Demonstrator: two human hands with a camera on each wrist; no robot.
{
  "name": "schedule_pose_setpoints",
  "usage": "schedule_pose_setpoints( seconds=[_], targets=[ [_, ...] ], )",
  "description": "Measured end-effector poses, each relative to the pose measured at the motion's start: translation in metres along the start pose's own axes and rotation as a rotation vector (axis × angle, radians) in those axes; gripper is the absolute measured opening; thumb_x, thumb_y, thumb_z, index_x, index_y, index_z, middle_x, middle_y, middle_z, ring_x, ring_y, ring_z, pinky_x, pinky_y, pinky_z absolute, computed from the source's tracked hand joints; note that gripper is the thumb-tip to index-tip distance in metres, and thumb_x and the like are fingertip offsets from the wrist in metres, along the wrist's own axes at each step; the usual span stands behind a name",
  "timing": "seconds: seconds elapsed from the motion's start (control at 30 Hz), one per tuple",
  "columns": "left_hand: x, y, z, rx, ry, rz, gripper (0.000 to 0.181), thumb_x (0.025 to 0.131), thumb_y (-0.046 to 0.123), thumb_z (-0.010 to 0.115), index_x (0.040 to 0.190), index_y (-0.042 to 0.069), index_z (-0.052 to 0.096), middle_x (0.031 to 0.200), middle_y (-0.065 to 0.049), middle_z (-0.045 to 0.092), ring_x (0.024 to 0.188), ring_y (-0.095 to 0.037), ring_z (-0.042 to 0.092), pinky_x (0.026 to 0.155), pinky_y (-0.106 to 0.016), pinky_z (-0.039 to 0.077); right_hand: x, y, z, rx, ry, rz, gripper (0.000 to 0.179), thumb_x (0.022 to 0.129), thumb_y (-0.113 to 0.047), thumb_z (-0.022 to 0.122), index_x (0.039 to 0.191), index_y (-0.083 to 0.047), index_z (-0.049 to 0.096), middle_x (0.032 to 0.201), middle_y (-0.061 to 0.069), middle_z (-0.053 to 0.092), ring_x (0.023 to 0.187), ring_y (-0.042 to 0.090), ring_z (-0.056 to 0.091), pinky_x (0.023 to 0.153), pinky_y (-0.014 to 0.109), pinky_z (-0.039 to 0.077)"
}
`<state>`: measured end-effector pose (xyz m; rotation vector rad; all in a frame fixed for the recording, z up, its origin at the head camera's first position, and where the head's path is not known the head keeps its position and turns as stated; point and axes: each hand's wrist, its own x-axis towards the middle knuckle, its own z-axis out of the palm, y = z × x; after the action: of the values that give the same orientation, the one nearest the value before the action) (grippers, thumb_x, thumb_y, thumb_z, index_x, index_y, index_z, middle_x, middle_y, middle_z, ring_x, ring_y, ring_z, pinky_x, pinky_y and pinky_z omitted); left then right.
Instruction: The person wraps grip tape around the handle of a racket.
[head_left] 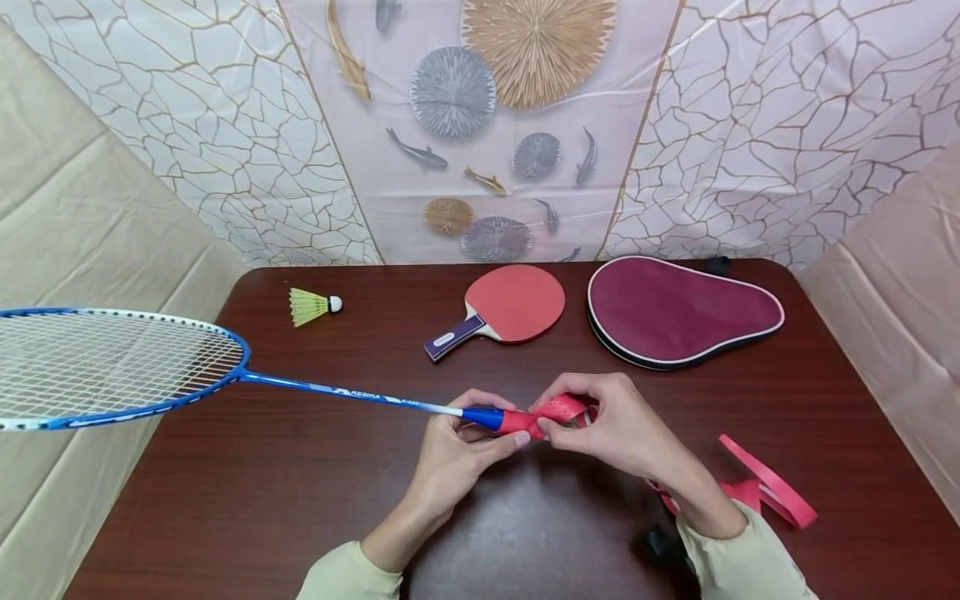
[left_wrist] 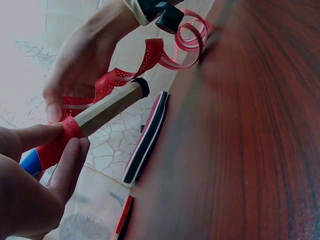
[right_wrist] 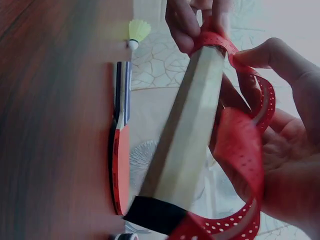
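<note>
Head view alone showed the strings and blue shaft of the badminton racket (head_left: 300,384), held above the dark brown surface (head_left: 285,492), its oval frame running past the left edge. The person's left grip (head_left: 453,458) was closed around the racket just below its blue collar (head_left: 482,417), where red tape (head_left: 561,408) was wound; the right grip (head_left: 618,427) pinched the tape close beside it. Along the back lay a shuttlecock (head_left: 311,307) with a yellow skirt and rounded white tip, a table tennis bat (head_left: 517,304) with a smooth red face, and a pear-shaped maroon case (head_left: 678,310) edged in white.

Left wrist view added what the right grip hid from above: a length of bare, pale handle (left_wrist: 110,109) ending in a black cap (left_wrist: 142,86). From the wound part, the tape curled away in springy spirals. The case's thick, dark side wall also showed.

Right wrist view brought the handle's flat facets close, and the tape's rows of tiny holes, split by a paler stripe. Here the bat stood edge-on, its layers visible as thin bands.
</note>
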<state>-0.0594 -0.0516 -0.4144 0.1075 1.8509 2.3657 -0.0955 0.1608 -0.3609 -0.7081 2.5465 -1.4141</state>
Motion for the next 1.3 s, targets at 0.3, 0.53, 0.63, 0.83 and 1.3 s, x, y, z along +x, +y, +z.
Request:
schedule_pose_setpoints(
  seconds=[0.3, 0.53, 0.63, 0.83, 1.3],
  targets=[
    [-0.001, 0.001, 0.001, -0.002, -0.067, 0.011, 0.036, 0.077, 0.007, 0.084, 0.108, 0.007, 0.067, 0.102, -0.014, 0.070, 0.088, -0.033, 0.071, 0.082, -0.037, 0.056, -0.001, 0.002, -0.006, -0.017, -0.012, 0.099, 0.011, 0.080, -0.021, 0.082, 0.087, -0.028, 0.075, 0.078, -0.008, 0.070, 0.065, 0.016, 0.060, 0.055, 0.029, 0.049],
    [-0.001, 0.000, 0.000, 0.041, -0.117, 0.027, 0.034, 0.079, 0.002, 0.081, 0.109, 0.008, 0.065, 0.104, -0.013, 0.068, 0.089, -0.032, 0.070, 0.081, -0.037, 0.056, 0.001, 0.005, -0.003, -0.044, -0.089, 0.078, 0.009, 0.083, -0.022, 0.080, 0.088, -0.024, 0.073, 0.078, -0.006, 0.067, 0.067, 0.014, 0.059, 0.058, 0.027, 0.050],
    [-0.002, 0.000, 0.000, 0.046, -0.130, 0.002, 0.040, 0.080, -0.002, 0.079, 0.113, 0.006, 0.058, 0.110, -0.013, 0.066, 0.095, -0.031, 0.068, 0.083, -0.036, 0.056, 0.001, 0.006, -0.003, -0.041, -0.134, 0.065, 0.010, 0.084, -0.023, 0.080, 0.090, -0.022, 0.072, 0.078, -0.005, 0.065, 0.065, 0.013, 0.059, 0.057, 0.027, 0.051],
    [-0.003, -0.001, 0.003, 0.044, -0.109, -0.035, 0.046, 0.078, 0.002, 0.082, 0.113, 0.005, 0.053, 0.112, -0.015, 0.062, 0.097, -0.030, 0.065, 0.081, -0.032, 0.055, 0.000, 0.005, -0.001, -0.041, -0.167, 0.043, 0.012, 0.083, -0.024, 0.081, 0.087, -0.021, 0.070, 0.074, -0.006, 0.064, 0.059, 0.013, 0.059, 0.051, 0.027, 0.050],
    [-0.002, -0.001, 0.002, -0.003, -0.074, -0.010, 0.037, 0.074, -0.007, 0.081, 0.103, 0.001, 0.061, 0.104, -0.014, 0.070, 0.094, -0.031, 0.068, 0.080, -0.035, 0.057, -0.001, 0.009, 0.000, -0.070, -0.227, 0.049, 0.024, 0.077, -0.037, 0.084, 0.083, -0.026, 0.064, 0.063, -0.008, 0.051, 0.058, 0.008, 0.047, 0.049, 0.022, 0.037]
  ],
)
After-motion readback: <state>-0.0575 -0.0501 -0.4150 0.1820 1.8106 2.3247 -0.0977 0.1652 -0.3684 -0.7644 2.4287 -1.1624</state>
